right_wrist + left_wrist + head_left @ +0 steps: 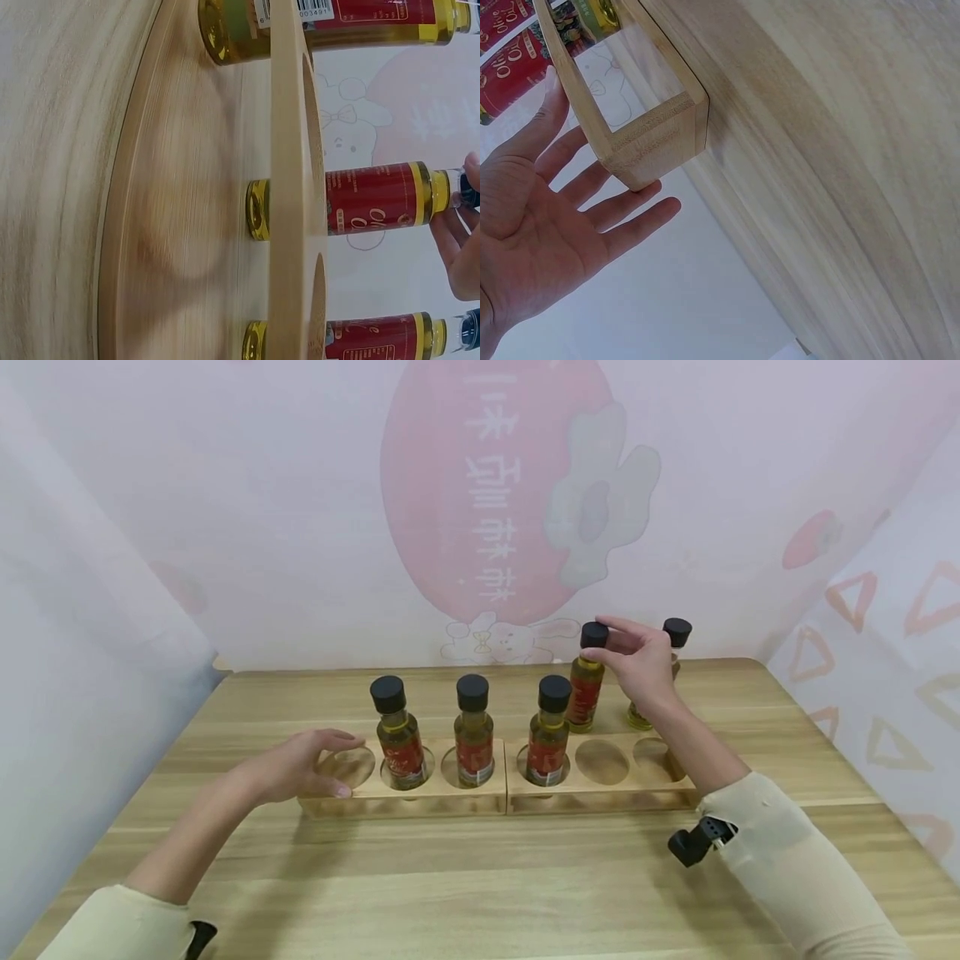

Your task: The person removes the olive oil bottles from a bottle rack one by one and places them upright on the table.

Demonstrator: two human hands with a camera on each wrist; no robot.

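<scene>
In the head view, my right hand [641, 664] pinches the black cap of an olive oil bottle [585, 692] with a red label, upright behind the rack. Another bottle [677, 633] stands to its right, partly covered by that hand. My left hand [300, 766] holds the left end of the two-part wooden rack [442, 806], thumb at its front edge and fingers around its end. In the left wrist view, a fingertip touches the rack's bottom corner. Three bottles sit in rack holes: a left one [402, 752], a middle one [475, 752] and a right one [547, 752].
Bare round holes show in the rack at its left end and at its right part. The rack stands on a wood-grain table [450, 877]. A printed white curtain [300, 527] hangs behind and along the sides.
</scene>
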